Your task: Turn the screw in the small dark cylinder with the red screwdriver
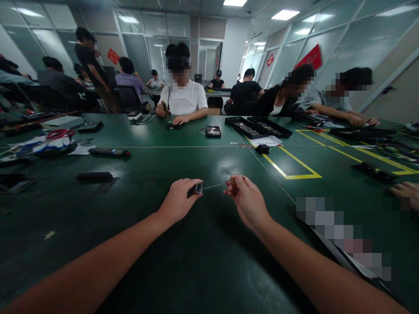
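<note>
My left hand [181, 198] is closed around a short dark cylinder [197, 188], its silver-rimmed round end facing the right. Across a small gap, my right hand [247, 198] pinches a small reddish, partly shiny piece [230, 183] between thumb and fingertips. Its exact kind is too small to make out. A thin pale line runs between the two hands; whether it is a wire or a mark on the table cannot be told. Both hands are above the green table [183, 261], and the two held things are apart.
Left lie a pen-like electric screwdriver [109, 151], a dark bar [94, 176], gloves [55, 145] and red-handled scissors [60, 134]. Ahead are black trays [245, 127], a small black block [262, 148] and yellow tape [304, 176]. A co-worker [183, 96] sits opposite; another person's hand [406, 194] is at right.
</note>
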A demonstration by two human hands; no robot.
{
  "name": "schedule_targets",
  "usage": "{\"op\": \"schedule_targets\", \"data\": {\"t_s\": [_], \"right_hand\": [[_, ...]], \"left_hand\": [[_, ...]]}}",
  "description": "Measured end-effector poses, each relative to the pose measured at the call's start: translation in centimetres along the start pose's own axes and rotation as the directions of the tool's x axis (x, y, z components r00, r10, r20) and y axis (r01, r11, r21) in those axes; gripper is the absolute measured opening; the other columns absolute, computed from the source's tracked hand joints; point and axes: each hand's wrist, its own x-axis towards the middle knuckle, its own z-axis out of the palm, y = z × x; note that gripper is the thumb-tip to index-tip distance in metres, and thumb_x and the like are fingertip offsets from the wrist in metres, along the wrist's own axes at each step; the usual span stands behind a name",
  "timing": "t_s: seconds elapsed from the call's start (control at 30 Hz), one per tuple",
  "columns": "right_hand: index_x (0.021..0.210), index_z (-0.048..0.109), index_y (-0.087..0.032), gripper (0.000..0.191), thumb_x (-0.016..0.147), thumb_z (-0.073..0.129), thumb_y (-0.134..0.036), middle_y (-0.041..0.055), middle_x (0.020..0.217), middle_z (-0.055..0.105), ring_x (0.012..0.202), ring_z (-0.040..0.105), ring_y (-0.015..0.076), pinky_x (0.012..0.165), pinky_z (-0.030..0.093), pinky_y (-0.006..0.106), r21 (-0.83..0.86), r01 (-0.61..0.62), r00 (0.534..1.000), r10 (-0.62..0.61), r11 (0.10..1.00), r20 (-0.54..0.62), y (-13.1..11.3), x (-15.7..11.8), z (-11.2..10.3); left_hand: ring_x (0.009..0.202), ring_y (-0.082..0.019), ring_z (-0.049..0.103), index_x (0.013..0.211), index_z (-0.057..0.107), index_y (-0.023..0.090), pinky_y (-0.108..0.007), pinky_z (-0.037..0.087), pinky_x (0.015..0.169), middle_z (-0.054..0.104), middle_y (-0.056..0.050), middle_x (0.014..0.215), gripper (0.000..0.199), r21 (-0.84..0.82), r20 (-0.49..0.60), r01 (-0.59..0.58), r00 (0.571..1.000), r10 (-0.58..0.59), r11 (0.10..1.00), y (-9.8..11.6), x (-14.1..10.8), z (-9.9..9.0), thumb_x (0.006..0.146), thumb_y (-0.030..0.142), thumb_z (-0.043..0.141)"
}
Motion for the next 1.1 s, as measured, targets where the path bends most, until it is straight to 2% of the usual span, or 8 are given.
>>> {"op": "schedule_targets", "data": {"t_s": [0.17,0.4,0.63,0.83,0.93,1.0,1.07,1.1], "right_hand": [[0.092,0.065,-0.022,0.028,0.089,0.064,-0.050,-0.0003,0.079,0.065,0.070,0.062,0.0161,0.070,0.052,0.034,-0.173,0.155,0.988,-0.147,0.973,0.056,0.3,-0.6,0.1],[0.096,0.062,-0.022,0.027,0.095,0.056,-0.048,0.0013,0.083,0.066,0.073,0.063,0.0171,0.072,0.051,0.035,-0.326,0.274,0.960,-0.237,0.905,0.149,-0.5,-1.3,0.4],[0.089,0.066,-0.022,0.036,0.099,0.049,-0.051,-0.0041,0.059,0.053,0.054,0.050,0.0137,0.055,0.043,0.029,-0.428,0.317,0.947,-0.252,0.847,0.201,-1.6,-2.4,0.5],[0.101,0.067,-0.024,0.018,0.096,0.057,-0.038,0.0013,0.083,0.068,0.074,0.062,0.0178,0.067,0.047,0.032,-0.455,0.388,0.921,-0.320,0.802,0.221,-1.7,-2.9,0.4],[0.096,0.068,-0.024,0.019,0.095,0.058,-0.040,0.0016,0.082,0.068,0.077,0.062,0.0189,0.073,0.048,0.034,-0.419,0.356,0.933,-0.293,0.835,0.208,-1.3,-2.7,0.6],[0.094,0.067,-0.024,0.021,0.093,0.061,-0.044,0.0016,0.082,0.067,0.075,0.062,0.0190,0.074,0.049,0.035,-0.341,0.283,0.958,-0.250,0.896,0.138,-1.0,-2.1,0.6],[0.091,0.066,-0.024,0.024,0.090,0.064,-0.048,0.0014,0.081,0.067,0.071,0.061,0.0182,0.074,0.051,0.036,-0.168,0.146,0.989,-0.138,0.975,0.061,-0.6,-1.2,0.4],[0.087,0.065,-0.023,0.024,0.087,0.066,-0.048,0.0009,0.078,0.065,0.068,0.060,0.0176,0.073,0.053,0.037,-0.073,0.019,0.997,-0.014,0.997,0.070,-0.5,-0.7,0.2]], "left_hand": [[0.108,-0.023,0.062,0.126,0.065,0.025,-0.046,0.045,0.102,0.070,-0.003,0.114,0.035,-0.027,-0.016,0.004,1.000,-0.004,1.000,0.6,-0.1,0.2,0.091,0.026,0.070],[0.109,-0.023,0.062,0.123,0.066,0.025,-0.044,0.045,0.102,0.071,-0.002,0.115,0.034,-0.061,-0.027,0.004,1.000,-0.006,0.998,1.0,-0.3,0.4,0.089,0.027,0.073],[0.109,-0.022,0.062,0.122,0.067,0.025,-0.044,0.045,0.102,0.071,-0.002,0.115,0.034,-0.058,-0.009,-0.008,1.000,0.008,0.998,1.0,-0.3,0.4,0.088,0.026,0.074],[0.109,-0.023,0.063,0.122,0.067,0.024,-0.044,0.047,0.101,0.070,-0.004,0.116,0.032,-0.057,-0.030,-0.004,1.000,0.002,0.998,0.9,-0.3,0.3,0.090,0.026,0.071],[0.108,-0.023,0.064,0.123,0.066,0.023,-0.042,0.049,0.098,0.070,-0.004,0.115,0.033,-0.070,-0.037,0.015,0.999,-0.018,0.997,1.0,-0.3,0.3,0.090,0.025,0.071],[0.108,-0.022,0.063,0.125,0.065,0.023,-0.041,0.050,0.097,0.070,-0.004,0.115,0.035,-0.068,-0.050,0.000,0.999,-0.003,0.998,1.1,-0.3,0.2,0.091,0.025,0.070],[0.109,-0.022,0.062,0.127,0.064,0.023,-0.042,0.048,0.099,0.069,-0.005,0.116,0.035,-0.035,-0.064,-0.054,0.997,0.052,0.998,1.2,-0.1,0.1,0.092,0.024,0.068],[0.109,-0.022,0.062,0.127,0.063,0.023,-0.042,0.048,0.100,0.069,-0.005,0.116,0.035,-0.015,-0.066,-0.075,0.995,0.074,0.997,1.2,0.0,0.0,0.093,0.023,0.067]]}}
